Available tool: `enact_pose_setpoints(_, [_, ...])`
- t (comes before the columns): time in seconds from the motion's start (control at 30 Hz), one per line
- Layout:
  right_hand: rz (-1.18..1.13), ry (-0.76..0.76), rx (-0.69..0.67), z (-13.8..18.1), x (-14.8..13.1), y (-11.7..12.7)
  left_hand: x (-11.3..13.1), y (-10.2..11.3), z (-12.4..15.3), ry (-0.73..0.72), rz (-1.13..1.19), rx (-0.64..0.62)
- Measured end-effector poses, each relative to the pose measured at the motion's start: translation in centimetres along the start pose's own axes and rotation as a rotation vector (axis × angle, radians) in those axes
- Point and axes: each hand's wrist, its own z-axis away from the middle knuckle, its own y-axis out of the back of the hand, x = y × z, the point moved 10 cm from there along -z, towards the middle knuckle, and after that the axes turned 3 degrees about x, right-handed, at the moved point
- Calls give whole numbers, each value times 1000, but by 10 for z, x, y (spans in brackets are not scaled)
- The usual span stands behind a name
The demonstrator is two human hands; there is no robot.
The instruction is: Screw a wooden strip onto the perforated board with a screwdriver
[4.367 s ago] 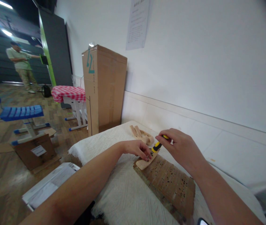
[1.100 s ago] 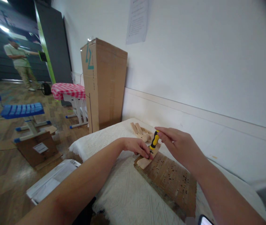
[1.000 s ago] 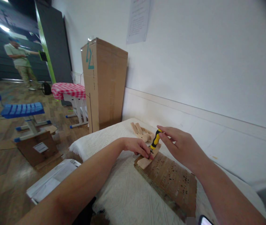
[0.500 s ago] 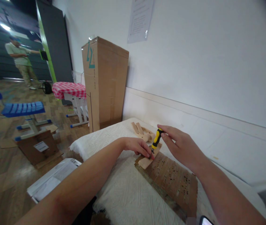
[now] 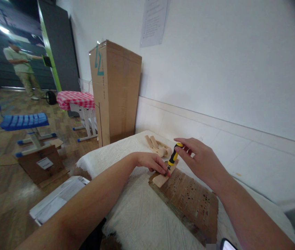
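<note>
A yellow-and-black screwdriver [image 5: 173,156] stands tilted, its lower end over a pale wood strip [image 5: 160,180]. My right hand [image 5: 198,156] is closed on the top of its handle with thumb and fingers. Around the screwdriver's lower tip, my left hand [image 5: 152,163] has its fingers pinched together and resting at the strip; what lies between them is too small to make out. Under the strip is a worn brown board [image 5: 189,201] dotted with many dark holes. Just beyond the hands lie several pale wooden pieces [image 5: 157,147].
A white textured cloth [image 5: 137,208] covers the work surface beside the wall. Behind it stands a tall cardboard box [image 5: 121,93]. A phone [image 5: 226,244] lies at the near edge. To the left are a blue chair [image 5: 24,121], an opened white box [image 5: 59,199] and a distant person [image 5: 22,62].
My right hand's fingers have shifted round the handle top, and the thumb now sits higher on it. My left hand and the wood strip have stayed in place.
</note>
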Motion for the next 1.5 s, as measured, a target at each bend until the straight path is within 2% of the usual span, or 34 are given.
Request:
enact_pose_setpoints(0.2, [-61,37,-77,1,-9,-3,2,0,0,-6,-1,9])
enact_pose_setpoints(0.47, [83,-35,29,-1,6,4,3,-1,0,-11,3,2])
enact_pose_setpoints(0.83, [68,24,-24,0,1,1,1,0,-1,13,-8,7])
enact_pose_setpoints(1.03, [236,-89,-70,-1,11,1,2,-1,-1,13,31,14])
enact_pose_setpoints(1.3, [186,-126,-156,3,13,-4,-2,0,-2,19,24,14])
enact_pose_setpoints(1.5, [347,-195,-198,3,19,-6,0,0,-1,7,29,15])
